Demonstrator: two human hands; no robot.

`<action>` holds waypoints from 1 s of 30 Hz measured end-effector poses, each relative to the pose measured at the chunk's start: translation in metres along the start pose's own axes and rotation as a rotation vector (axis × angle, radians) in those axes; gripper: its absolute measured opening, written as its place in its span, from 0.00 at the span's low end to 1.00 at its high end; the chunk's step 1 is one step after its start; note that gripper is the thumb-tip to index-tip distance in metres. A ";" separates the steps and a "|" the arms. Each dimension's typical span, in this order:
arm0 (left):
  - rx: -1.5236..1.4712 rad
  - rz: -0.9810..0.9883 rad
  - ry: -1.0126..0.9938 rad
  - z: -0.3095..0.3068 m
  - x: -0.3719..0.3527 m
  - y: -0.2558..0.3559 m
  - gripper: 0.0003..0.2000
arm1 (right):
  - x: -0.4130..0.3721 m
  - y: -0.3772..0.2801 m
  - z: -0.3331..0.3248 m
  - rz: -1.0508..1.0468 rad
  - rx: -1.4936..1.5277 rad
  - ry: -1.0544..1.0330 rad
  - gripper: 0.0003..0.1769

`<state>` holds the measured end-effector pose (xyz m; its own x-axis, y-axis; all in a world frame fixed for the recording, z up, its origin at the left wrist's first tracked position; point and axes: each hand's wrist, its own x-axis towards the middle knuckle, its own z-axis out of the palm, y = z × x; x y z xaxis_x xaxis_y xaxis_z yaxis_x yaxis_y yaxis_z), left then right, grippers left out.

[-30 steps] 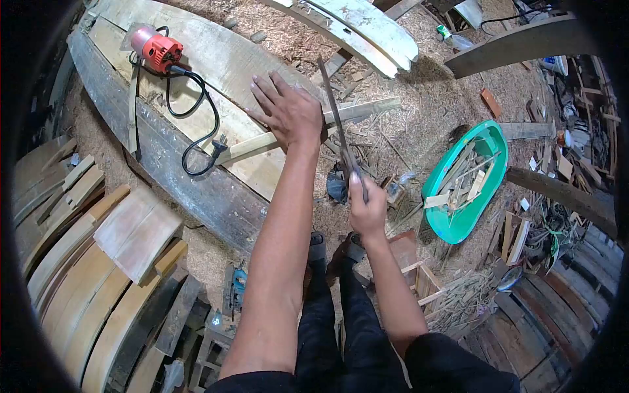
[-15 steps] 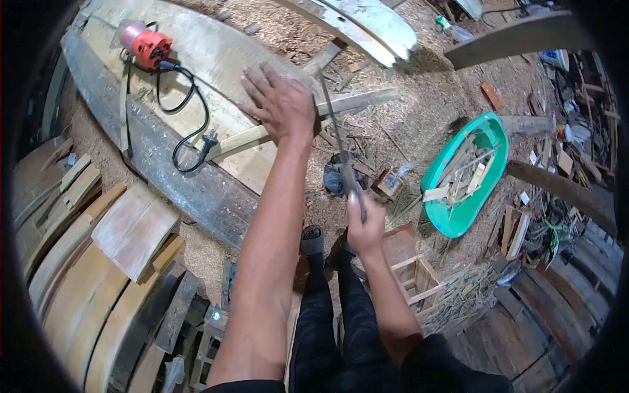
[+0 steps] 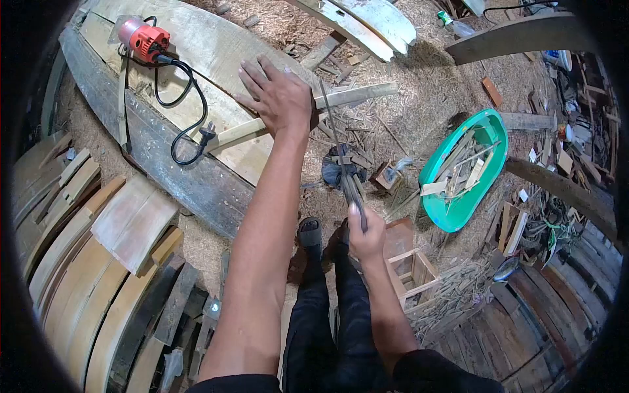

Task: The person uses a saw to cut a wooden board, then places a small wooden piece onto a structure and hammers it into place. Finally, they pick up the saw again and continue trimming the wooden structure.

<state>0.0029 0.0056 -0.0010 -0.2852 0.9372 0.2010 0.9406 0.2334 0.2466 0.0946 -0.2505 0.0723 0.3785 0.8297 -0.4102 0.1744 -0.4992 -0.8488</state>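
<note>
My left hand (image 3: 280,98) lies flat, fingers spread, pressing on a narrow wooden strip (image 3: 239,133) that crosses the wide plank (image 3: 196,46) and juts out past its edge. My right hand (image 3: 367,234) is wrapped round the dark handle of a handsaw (image 3: 342,154). The saw's thin blade points away from me and meets the strip just right of my left hand. On the plank lies a red power tool (image 3: 145,40) with a black cable, its plug (image 3: 207,135) near the strip's left end.
A green tub (image 3: 429,204) with wood scraps stands on the shavings-covered floor at right. Near my feet are a wooden frame (image 3: 419,272) and a small box (image 3: 388,177). Curved boards (image 3: 98,308) are stacked at lower left. A curved plank (image 3: 517,38) lies at upper right.
My right hand has drawn the saw back toward me and slightly down. My left hand stays pressed on the strip in nearly the same place.
</note>
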 end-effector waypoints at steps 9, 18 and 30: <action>-0.024 -0.010 -0.013 -0.003 0.001 0.001 0.29 | 0.001 0.000 0.003 -0.081 -0.067 0.045 0.18; -0.019 0.000 0.012 0.003 0.000 -0.001 0.29 | 0.049 -0.016 0.011 -0.073 0.020 -0.008 0.20; 0.010 0.001 -0.004 0.001 0.000 0.001 0.29 | 0.046 -0.011 0.005 -0.083 -0.037 -0.034 0.18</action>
<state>0.0042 0.0058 -0.0015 -0.2834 0.9386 0.1970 0.9427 0.2349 0.2372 0.1054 -0.2058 0.0614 0.3307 0.8761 -0.3509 0.2375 -0.4370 -0.8675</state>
